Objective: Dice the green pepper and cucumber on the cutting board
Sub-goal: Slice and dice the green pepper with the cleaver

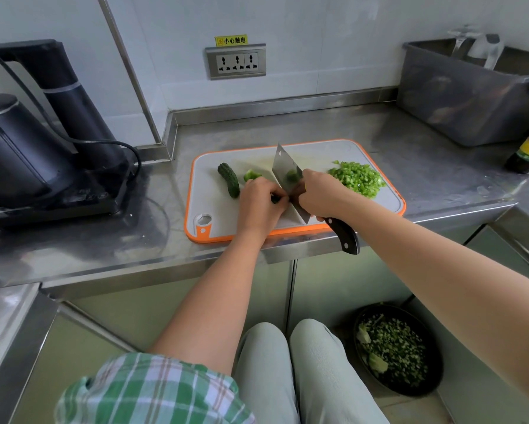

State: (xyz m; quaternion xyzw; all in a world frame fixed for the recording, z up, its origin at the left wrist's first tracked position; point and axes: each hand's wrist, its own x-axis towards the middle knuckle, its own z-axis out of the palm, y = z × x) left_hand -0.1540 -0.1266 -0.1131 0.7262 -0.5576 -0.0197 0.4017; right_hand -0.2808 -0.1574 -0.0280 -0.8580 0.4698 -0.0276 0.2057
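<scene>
The whole, bumpy dark-green cucumber (228, 179) is lying just left of the left hand (258, 206), on the grey, orange-rimmed cutting board (391, 206). Its long axis is running diagonally, far end pointing away and leftward, near end toward the knuckles. A bright green pepper chunk (252, 175) is sitting just beyond those fingers, which are curling down and pinning a small dark-green piece (276, 198). The right hand (321, 197) is clenching the steel cleaver (287, 179), blade beside the left fingertips. Those tips should probably be tucking back, knuckles guiding the blade. The diced green pepper heap (356, 177) is lying right of the right fingers.
</scene>
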